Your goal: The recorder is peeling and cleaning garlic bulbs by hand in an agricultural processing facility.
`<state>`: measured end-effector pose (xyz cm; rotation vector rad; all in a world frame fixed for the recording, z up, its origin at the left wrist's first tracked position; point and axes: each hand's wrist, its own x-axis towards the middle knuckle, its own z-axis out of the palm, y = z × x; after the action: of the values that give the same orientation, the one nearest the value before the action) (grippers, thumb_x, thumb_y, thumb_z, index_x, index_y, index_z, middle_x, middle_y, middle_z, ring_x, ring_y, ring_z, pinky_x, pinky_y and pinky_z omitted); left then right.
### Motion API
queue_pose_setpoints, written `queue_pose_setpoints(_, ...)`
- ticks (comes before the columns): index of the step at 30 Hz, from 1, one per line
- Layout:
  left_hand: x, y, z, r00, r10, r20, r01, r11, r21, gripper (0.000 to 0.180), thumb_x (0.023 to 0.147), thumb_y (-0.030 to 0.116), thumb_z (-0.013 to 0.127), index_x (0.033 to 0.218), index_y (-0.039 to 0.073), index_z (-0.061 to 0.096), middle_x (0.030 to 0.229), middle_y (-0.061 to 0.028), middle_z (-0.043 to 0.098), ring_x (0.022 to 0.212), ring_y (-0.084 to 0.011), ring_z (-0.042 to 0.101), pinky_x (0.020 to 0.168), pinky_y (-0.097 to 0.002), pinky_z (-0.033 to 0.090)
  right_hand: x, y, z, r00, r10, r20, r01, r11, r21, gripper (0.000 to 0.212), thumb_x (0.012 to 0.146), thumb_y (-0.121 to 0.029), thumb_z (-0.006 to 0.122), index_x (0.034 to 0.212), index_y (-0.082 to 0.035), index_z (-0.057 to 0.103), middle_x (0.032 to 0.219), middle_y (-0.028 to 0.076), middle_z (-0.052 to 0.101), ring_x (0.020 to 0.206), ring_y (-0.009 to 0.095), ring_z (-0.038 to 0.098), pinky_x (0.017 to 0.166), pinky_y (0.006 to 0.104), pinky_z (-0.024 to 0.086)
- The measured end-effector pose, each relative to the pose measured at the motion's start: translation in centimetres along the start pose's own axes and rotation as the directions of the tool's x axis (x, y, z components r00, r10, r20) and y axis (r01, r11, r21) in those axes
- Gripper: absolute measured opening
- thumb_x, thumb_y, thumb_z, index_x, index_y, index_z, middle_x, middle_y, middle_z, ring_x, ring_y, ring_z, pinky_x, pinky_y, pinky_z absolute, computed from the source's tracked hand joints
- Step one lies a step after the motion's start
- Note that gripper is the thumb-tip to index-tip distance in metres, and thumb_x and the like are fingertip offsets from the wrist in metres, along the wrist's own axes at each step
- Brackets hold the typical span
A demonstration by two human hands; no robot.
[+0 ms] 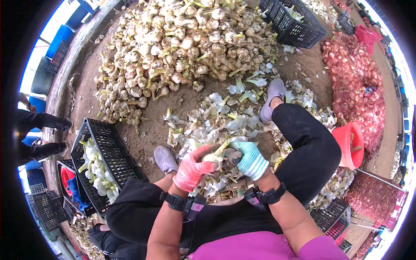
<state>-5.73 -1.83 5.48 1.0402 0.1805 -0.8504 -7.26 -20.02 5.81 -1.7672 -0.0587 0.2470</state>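
Observation:
My left hand (195, 167), in a pink knitted glove, is closed around a garlic bulb (215, 159) in front of my lap. My right hand (250, 161), in a teal and white striped glove, closes on the same bulb from the other side. A pale green stem sticks up from the bulb between both hands, and the fingers cover part of it. The fingertips of both gloves look dark and dirty. Loose white garlic skins (225, 119) and cut stems lie on the ground beneath and beyond my hands.
A large heap of garlic bulbs (182, 47) lies ahead. At left stands a black crate (119, 149) holding cleaned white garlic. Another black crate (299, 32) is far right. Red mesh sacks (355, 86) and a red bucket (349, 145) stand at right. Another person's legs (43, 119) show at left.

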Motion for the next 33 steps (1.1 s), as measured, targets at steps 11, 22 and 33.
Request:
queue_pose_setpoints(11,-0.5,-1.2,-1.4,0.990,0.009,0.140,0.027,0.967,-0.253,0.055,0.076,0.035,0.054,0.118,0.001,0.042,0.087,-0.0090,0.057,0.066,-0.0170,0.058,0.049,-0.0251,0.046,-1.1,-0.4,1.8,0.988,-0.056,-0.143,0.032,0.986,-0.164,0.016,0.068,-0.001,0.054,0.083,0.000,0.060,0.069,0.015,0.059,0.059,0.023,0.056,0.056,0.0304,0.043)
queue_pose_setpoints(22,0.4,-2.6,-0.8,0.960,0.248,-0.127,-0.265,0.953,-0.149,0.055,0.082,0.024,0.055,0.124,0.000,0.030,0.099,-0.0118,0.052,0.084,-0.0197,0.055,0.062,-0.0265,0.048,-1.2,-0.7,3.0,0.958,0.033,-0.284,-0.046,0.998,-0.039,0.019,0.074,0.001,0.051,0.092,0.003,0.056,0.080,0.011,0.061,0.071,0.016,0.057,0.063,0.0276,0.045)
queue_pose_setpoints(33,1.1,-3.0,-2.9,0.923,0.145,-0.357,-0.103,0.985,0.135,0.032,0.085,0.023,0.048,0.111,0.003,0.046,0.088,-0.0049,0.056,0.077,-0.0135,0.055,0.069,-0.0278,0.047,-1.3,0.8,2.9,0.985,0.022,-0.170,-0.007,0.996,0.091,0.022,0.076,-0.008,0.046,0.089,0.003,0.060,0.081,0.010,0.064,0.075,0.017,0.059,0.068,0.0285,0.045)
